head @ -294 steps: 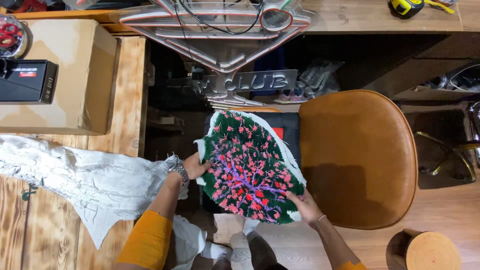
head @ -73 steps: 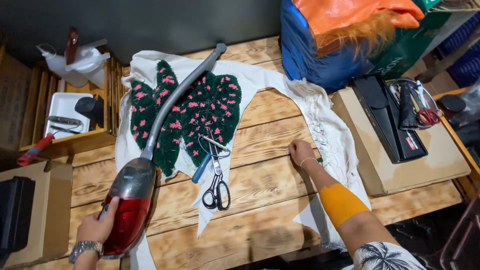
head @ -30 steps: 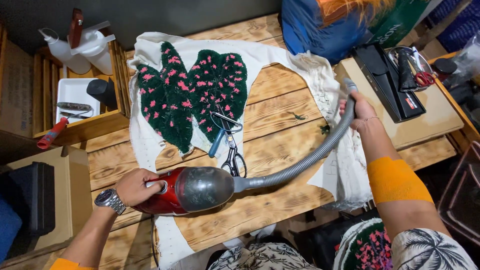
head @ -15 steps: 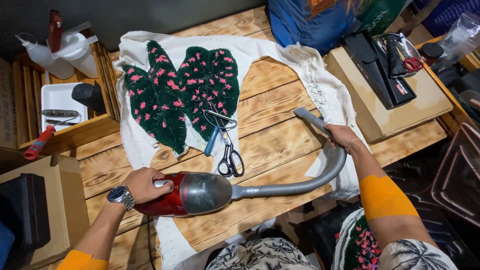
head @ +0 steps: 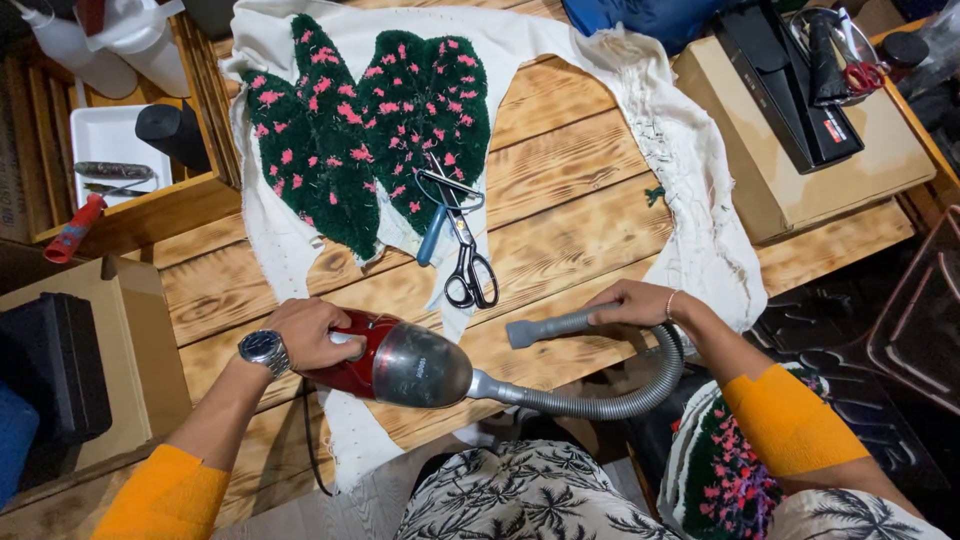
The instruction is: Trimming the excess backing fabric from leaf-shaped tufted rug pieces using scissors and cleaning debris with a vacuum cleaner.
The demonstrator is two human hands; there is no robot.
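Observation:
My left hand (head: 308,335) grips the red body of a hand-held vacuum cleaner (head: 400,365) lying on the wooden table (head: 570,215). Its grey hose (head: 600,400) loops round to the right, and my right hand (head: 635,303) holds the grey nozzle (head: 545,328) pointing left. Beyond them lie black-handled scissors (head: 468,262) and a blue-handled tool (head: 433,232) on white backing cloth (head: 660,130). A dark green tufted rug with pink spots (head: 370,130) sits on that cloth at the far side.
A cardboard box (head: 800,160) with a black case and red scissors stands at the right. A wooden crate (head: 120,150) with a white tray is at the left. Another cardboard box (head: 110,370) sits near left. A second tufted piece (head: 720,470) lies on my lap.
The rug went from my hands onto the table's cloth. I picked up the vacuum, and my right hand has swung the hose nozzle in from the right edge toward the middle.

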